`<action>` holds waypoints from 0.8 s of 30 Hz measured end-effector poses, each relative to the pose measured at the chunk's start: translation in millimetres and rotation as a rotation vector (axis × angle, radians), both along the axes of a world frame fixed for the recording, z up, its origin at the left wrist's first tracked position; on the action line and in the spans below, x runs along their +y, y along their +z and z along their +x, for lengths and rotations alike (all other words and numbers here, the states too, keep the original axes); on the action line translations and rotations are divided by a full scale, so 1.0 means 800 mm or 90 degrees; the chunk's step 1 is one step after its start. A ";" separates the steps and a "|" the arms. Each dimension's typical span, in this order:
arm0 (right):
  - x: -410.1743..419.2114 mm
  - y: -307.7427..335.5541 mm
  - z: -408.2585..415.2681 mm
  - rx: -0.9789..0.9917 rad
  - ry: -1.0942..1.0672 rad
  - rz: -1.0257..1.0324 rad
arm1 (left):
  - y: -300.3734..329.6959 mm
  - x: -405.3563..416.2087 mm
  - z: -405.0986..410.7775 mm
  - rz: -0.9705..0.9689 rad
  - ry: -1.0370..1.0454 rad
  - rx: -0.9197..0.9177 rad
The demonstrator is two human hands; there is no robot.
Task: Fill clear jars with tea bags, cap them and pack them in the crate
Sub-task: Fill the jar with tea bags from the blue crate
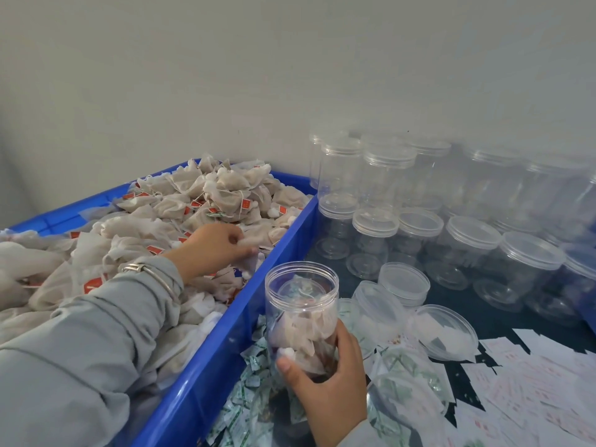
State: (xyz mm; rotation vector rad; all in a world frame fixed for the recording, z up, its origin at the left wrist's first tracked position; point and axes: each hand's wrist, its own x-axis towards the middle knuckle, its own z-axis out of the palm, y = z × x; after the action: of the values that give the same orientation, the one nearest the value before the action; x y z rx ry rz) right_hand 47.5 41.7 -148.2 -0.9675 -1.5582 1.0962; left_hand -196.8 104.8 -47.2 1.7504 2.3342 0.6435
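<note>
A blue crate [225, 343] on the left is heaped with pale tea bags [206, 191] carrying small red tags. My left hand [213, 246] reaches into the heap near the crate's right wall and pinches a tea bag [248, 245]. My right hand [325, 379] grips an open clear jar [301, 314] just right of the crate; several tea bags fill its lower half. Three loose clear lids [403, 283] lie right of the jar.
Rows of capped empty clear jars [464, 240] stand along the wall at the back right. Small green-and-white sachets [254, 375] are strewn around the jar's base. White paper labels [532, 382] cover the dark tabletop at the front right.
</note>
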 end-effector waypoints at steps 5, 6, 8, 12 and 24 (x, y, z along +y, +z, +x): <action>0.003 -0.002 0.000 0.000 0.011 -0.002 | 0.028 -0.011 0.019 0.178 0.031 -0.515; 0.002 -0.002 0.000 0.005 0.013 -0.004 | 0.033 -0.013 0.025 0.194 0.004 -0.628; 0.002 -0.002 -0.001 0.013 0.017 -0.008 | 0.042 -0.019 0.039 0.219 -0.071 -0.801; 0.001 -0.004 -0.004 0.026 -0.002 -0.014 | 0.049 -0.027 0.061 0.209 -0.194 -0.869; 0.006 -0.007 -0.007 0.019 -0.022 -0.007 | 0.056 -0.045 0.083 0.032 -0.392 -0.886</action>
State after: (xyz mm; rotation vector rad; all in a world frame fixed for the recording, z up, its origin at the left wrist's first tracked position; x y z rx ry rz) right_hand 41.5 46.7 -153.8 -0.9780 -1.5072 1.0922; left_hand -130.6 68.9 -2.6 1.1776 0.8070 1.2094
